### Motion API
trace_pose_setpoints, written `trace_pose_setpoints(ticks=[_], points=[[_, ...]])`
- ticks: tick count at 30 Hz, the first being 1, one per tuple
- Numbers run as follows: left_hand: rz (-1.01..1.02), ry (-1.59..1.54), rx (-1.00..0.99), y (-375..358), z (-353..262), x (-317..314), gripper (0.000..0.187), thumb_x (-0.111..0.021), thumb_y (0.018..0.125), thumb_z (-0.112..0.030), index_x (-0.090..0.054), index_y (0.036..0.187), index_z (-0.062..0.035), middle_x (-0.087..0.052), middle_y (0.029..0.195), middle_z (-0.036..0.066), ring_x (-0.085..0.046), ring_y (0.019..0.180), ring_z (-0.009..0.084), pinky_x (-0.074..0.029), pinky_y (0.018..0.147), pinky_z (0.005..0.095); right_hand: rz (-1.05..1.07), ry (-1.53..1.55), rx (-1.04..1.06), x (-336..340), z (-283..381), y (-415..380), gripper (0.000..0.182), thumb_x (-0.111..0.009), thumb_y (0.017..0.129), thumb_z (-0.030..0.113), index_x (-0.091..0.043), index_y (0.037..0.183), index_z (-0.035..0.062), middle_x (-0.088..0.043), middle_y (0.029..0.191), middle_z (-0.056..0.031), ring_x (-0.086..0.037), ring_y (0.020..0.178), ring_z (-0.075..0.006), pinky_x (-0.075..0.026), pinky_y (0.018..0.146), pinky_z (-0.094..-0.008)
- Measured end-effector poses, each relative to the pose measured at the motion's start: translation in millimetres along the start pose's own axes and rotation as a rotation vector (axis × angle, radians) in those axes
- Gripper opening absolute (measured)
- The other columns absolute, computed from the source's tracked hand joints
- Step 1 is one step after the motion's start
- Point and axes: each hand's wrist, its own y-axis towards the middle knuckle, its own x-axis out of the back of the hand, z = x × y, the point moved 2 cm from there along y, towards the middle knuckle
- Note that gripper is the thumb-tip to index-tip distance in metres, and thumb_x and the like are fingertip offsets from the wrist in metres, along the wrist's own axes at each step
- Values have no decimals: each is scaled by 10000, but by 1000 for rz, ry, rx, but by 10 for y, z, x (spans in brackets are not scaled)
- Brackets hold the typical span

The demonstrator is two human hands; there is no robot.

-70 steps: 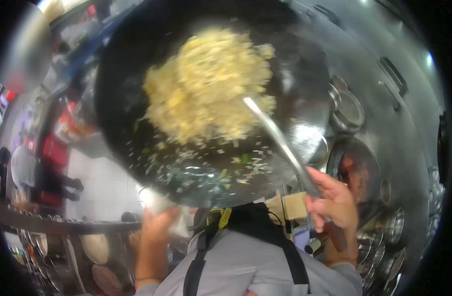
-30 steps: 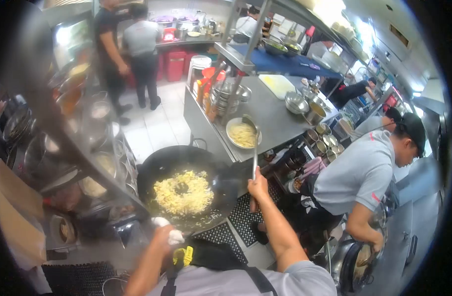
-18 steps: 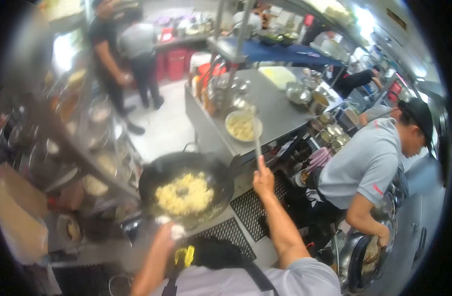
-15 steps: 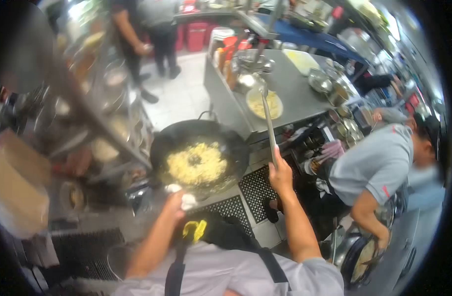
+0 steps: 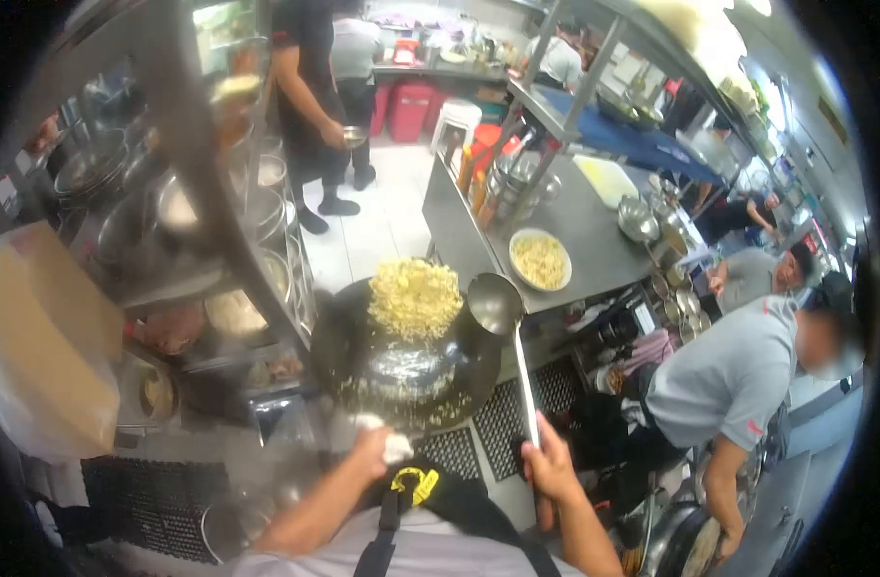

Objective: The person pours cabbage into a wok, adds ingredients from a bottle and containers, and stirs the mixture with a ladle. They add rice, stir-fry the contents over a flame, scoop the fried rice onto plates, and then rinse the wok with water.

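Note:
My left hand point(image 5: 368, 456) is closed around a white cloth point(image 5: 397, 448) at the near edge of a large black wok point(image 5: 348, 351); the handle under the cloth is hidden. A yellow mass of food that looks like fried rice point(image 5: 416, 300) is bunched up at the wok's far side, partly over the rim. The wok's bottom shines bare, with loose grains near me. My right hand point(image 5: 551, 467) grips the handle of a metal ladle point(image 5: 497, 306). Its bowl hangs by the wok's right rim and looks empty.
A white bowl point(image 5: 568, 263) of similar yellow food stands on the steel counter point(image 5: 594, 229) ahead right. Close on my right, a co-worker point(image 5: 718, 375) bends over a pan. Further off, another person point(image 5: 305, 106) holds a small metal bowl. Steel shelving point(image 5: 223, 183) rises at left.
The food has gone from the wok's middle to its far side, bunched high. The ladle has swung from above the counter down to the wok's right rim, with my right hand lower.

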Motion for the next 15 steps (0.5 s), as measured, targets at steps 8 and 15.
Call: trace_pose_setpoints(ticks=[8,15], points=[[-37,75,22,265,-201,-68,98,-520,848,-45,-508,931,7,-587,729,106,-637,606,265,-563,517,407,-200,-334,174,-71,412,393,613,-554,861,53,-326,1427,-2,-604,770,-135,-597,605,-207,-480,526,-326],[64,376,-330,-168,281,160,124,-532,791,-24,-581,854,71,-656,791,190,-681,709,282,-549,525,380,19,-242,32,-887,-23,859,637,-553,828,19,-305,1409,-55,-586,667,-156,-591,572,-285,-487,548,-402]])
